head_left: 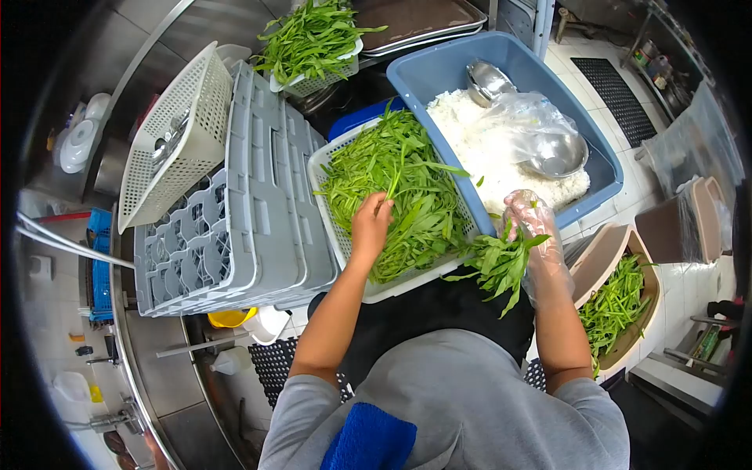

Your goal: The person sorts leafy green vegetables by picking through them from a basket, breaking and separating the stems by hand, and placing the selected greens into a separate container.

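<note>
My left hand [371,227], bare, is over a white perforated basket [319,182] heaped with long leafy greens [415,223]. Its thumb and fingers pinch a green stem [399,174] that rises from the heap. At the basket's right side, my right hand [534,223] wears a clear plastic glove. A bunch of leafy greens [503,266] hangs from its closed fingers, leaves pointing down and to the left. Beyond that hand is a blue tub [599,188] of white rice [454,117], with metal bowls [558,157] and a clear plastic bag [521,117] on the rice.
Grey dish racks [262,196] are stacked on the left, topped by a tilted cream basket [176,141] of utensils. Another basket of greens [313,47] stands at the back beside brown trays [415,23]. A beige bin [652,313] at lower right contains green stems [619,305].
</note>
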Available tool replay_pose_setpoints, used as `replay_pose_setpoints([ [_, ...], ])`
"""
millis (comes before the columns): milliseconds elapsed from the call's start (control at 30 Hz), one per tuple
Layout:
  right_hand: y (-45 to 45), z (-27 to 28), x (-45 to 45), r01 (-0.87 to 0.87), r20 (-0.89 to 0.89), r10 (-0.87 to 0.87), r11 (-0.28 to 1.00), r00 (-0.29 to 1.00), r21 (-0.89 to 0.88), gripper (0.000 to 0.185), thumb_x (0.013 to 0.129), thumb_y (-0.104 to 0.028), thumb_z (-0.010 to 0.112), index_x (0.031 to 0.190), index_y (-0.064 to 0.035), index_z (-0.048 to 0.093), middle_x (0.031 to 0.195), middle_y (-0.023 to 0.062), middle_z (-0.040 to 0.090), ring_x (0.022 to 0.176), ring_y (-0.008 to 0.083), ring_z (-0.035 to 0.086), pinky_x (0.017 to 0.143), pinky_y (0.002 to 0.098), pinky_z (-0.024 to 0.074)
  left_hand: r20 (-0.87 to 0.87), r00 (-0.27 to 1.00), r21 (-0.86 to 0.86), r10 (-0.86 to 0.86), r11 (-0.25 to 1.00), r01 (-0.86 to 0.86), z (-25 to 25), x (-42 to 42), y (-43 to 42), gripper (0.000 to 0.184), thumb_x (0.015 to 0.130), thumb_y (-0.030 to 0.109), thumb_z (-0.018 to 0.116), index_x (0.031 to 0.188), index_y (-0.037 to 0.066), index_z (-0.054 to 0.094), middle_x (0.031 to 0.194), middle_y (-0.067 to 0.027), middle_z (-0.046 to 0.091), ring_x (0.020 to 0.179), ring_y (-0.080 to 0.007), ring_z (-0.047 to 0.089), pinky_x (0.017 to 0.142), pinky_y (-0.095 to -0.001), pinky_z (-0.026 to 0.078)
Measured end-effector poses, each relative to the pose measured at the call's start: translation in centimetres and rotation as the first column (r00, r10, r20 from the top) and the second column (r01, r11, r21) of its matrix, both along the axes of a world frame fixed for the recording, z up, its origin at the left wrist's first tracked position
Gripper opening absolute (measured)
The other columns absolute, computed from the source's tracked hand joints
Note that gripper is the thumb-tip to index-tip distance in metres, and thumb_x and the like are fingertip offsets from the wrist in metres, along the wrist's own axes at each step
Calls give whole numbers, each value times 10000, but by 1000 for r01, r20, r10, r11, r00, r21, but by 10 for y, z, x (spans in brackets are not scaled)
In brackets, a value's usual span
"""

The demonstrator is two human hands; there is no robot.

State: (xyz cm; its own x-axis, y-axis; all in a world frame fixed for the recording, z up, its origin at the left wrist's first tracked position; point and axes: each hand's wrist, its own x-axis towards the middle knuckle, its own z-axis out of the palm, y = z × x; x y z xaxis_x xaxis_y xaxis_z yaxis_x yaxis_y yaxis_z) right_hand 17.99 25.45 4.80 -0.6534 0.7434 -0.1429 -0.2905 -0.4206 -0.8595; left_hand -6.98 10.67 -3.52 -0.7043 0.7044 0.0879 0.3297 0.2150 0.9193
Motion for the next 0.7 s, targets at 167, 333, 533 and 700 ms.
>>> replay_pose_setpoints([
  [167,-3,2,-4,-23,135,2,988,991,152,254,824,-236,648,926,-14,576,640,17,493,524,115,462,514,251,390,576,817,28,23,998,-48,31,17,-10,171,890,161,592,986,23,623,734,30,535,476,-20,358,399,-193,261],
  [333,-31,34,-13,-182,295,127,968,947,170,172,787,-132,660,888,0,616,737,30,569,644,88,498,604,231,423,661,747,47,75,989,-141,31,33,-16,215,910,215,565,950,12,624,686,30,505,464,-32,341,399,-202,279],
  [533,-33,15,-45,-401,445,11,454,896,796,195,800,-196,635,953,-83,677,940,129,670,820,270,626,776,346,486,433,896,-89,99,994,-67,23,41,-28,263,900,226,565,834,-23,622,696,-33,543,558,-93,454,507,-252,375],
  [700,-33,23,-72,-538,523,-190,-34,831,842,169,820,-187,533,920,-92,630,853,110,639,801,290,619,709,384,497,168,981,-86,97,993,-83,37,53,-28,237,862,177,601,791,-49,611,707,-91,557,666,-182,538,639,-299,418],
])
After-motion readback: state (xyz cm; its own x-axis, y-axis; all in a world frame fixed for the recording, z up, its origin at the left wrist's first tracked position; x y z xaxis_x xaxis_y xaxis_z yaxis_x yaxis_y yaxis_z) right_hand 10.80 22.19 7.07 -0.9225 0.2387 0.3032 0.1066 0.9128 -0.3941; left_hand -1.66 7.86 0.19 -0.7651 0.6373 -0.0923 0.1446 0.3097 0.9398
